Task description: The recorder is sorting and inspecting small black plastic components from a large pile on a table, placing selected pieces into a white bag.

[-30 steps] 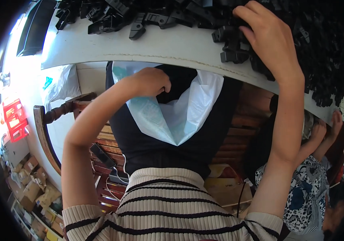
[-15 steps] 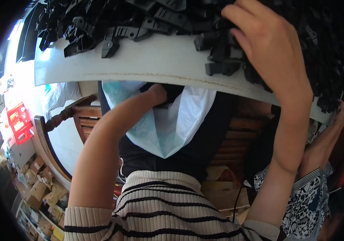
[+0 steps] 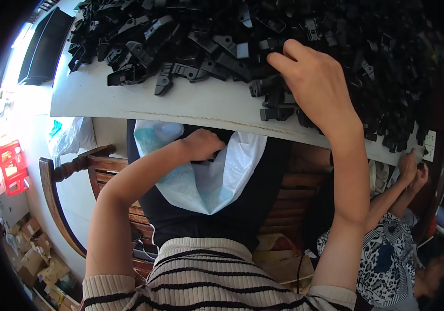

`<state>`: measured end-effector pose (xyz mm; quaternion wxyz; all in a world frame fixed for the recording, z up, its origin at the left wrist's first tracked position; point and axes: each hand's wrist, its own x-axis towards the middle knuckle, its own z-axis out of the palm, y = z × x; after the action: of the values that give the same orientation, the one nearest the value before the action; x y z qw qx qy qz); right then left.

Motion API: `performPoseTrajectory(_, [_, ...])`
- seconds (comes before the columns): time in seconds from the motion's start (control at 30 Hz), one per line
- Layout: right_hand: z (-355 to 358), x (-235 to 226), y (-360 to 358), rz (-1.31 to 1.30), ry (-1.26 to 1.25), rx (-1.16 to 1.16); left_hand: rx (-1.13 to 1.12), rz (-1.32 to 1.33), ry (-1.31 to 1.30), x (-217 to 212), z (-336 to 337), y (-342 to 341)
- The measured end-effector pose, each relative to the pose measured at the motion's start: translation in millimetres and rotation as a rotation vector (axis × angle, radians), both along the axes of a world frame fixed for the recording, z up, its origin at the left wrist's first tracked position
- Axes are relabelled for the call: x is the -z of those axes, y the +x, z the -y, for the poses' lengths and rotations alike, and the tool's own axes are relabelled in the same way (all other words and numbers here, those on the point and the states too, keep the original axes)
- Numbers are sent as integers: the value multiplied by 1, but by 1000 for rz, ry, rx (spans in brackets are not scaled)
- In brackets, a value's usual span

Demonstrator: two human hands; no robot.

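My right hand (image 3: 315,83) is bent over a heap of small black plastic parts (image 3: 222,46) on the white table. Its fingers are curled, and whatever they hold cannot be told apart from the dark parts beneath. In my lap, a white and pale-green plastic bag (image 3: 210,199) hangs open under the table's edge. My left hand (image 3: 204,144) is closed at the mouth of this bag, its fingertips turned down out of sight. A dark bit shows just below it, too small to name.
The white table's front edge (image 3: 180,118) crosses above my lap. A wooden chair (image 3: 58,207) stands at left, with a red plastic stool (image 3: 13,166) beyond. Cardboard boxes (image 3: 32,254) lie lower left. At right, another person's hands (image 3: 411,173) are by the table edge, near a white power strip (image 3: 429,145).
The view has shifted, showing more of the heap. My left hand sits higher out of the bag, and my right hand's fingers are more curled. Both of the other person's hands now show.
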<state>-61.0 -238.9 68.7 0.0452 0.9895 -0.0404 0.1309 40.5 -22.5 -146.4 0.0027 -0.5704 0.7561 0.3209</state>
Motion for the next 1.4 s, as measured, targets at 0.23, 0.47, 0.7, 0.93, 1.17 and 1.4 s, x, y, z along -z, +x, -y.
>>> performPoseTrajectory(0.23, [2,0,-7,-3,138,67,-451,-499,-110,-107,-20,3])
performPoseTrajectory(0.47, [-45,-5,-42,593,1114,175,-1011,-1314,123,-130,-40,-10])
performPoseTrajectory(0.7, [-125,37,-70,450,1790,291,-1070,-1504,83,-137,-37,-22])
performPoseTrajectory(0.93, [-145,48,-72,508,1908,288,-1124,-1436,-99,-138,-38,-27])
performPoseTrajectory(1.17, [-160,60,-66,540,1800,280,-1281,-1459,-196,-138,-36,-34])
performPoseTrajectory(1.4, [-168,65,-65,535,2005,304,-1111,-1671,-199,-135,-37,-48])
